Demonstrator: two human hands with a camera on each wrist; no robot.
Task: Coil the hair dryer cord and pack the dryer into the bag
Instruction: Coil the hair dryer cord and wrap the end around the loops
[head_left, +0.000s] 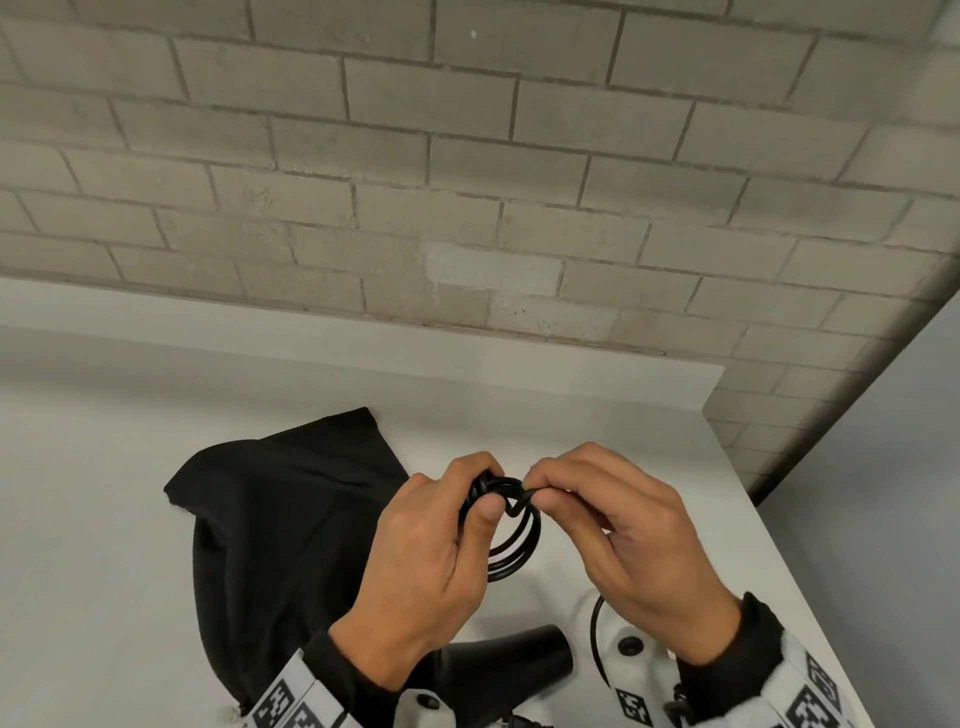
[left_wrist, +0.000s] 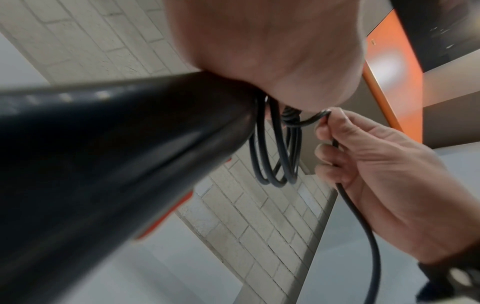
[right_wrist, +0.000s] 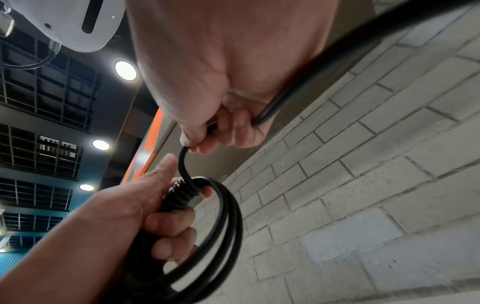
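Observation:
The black cord coil (head_left: 511, 540) hangs in several loops above the white table (head_left: 104, 519). My left hand (head_left: 475, 499) grips the coil at its top, where tight turns of cord bind the loops (right_wrist: 182, 191). My right hand (head_left: 540, 488) pinches the free strand (right_wrist: 184, 164) right beside that binding. From the right hand the cord (head_left: 595, 644) runs down to the black hair dryer (head_left: 514, 660), which lies on the table below my wrists. The black cloth bag (head_left: 270, 519) lies flat to the left, partly under my left forearm. The left wrist view is half filled by the dryer body (left_wrist: 116, 154).
The table ends at a pale brick wall (head_left: 467, 182) behind and has its right edge (head_left: 779, 545) close to my right hand. Bare tabletop lies left of the bag. An orange panel (left_wrist: 389, 82) shows in the wrist views.

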